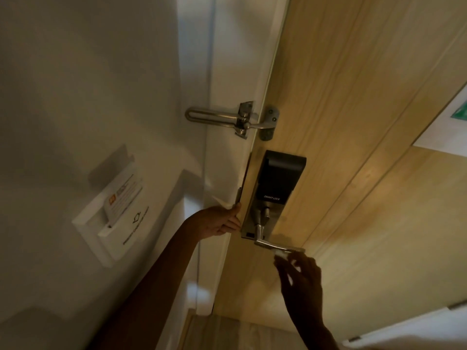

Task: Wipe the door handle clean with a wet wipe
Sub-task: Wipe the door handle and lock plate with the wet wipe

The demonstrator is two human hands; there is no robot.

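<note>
Fingers [233,224] of the left hand [218,222] lie loosely extended and slightly curled against the edge of the wooden door [353,122], the thumb pointing up along that edge and nothing held between them. Farthest left in the view, a white card holder [111,213] is fixed to the pale wall [63,97], with a card [123,195] standing in its slot. Moving right, the left forearm rises from the bottom of the frame to the hand at the door's edge, beside the white frame. Above that hand, a metal swing-bar door guard [227,120] spans the gap between frame and door. Just right of the left hand sits the lock plate, its dark upper housing [280,175] marked "SMART LOCK", with a small thumb-turn below it. The door handle [275,245], a silver lever, projects from the foot of that plate and runs rightward. At the lever's outer end, the wet wipe [284,254], a small white wad, presses up against its underside. The right hand [303,286] comes up from below, its fingertips pinched shut around the wipe, so the handle lies directly above and touching the wipe, just beyond those fingertips. The hand is dark and somewhat blurred, so exactly which fingers grip the wipe cannot be told. Farther right, a white sign with a green corner [452,122] is mounted on the door.
</note>
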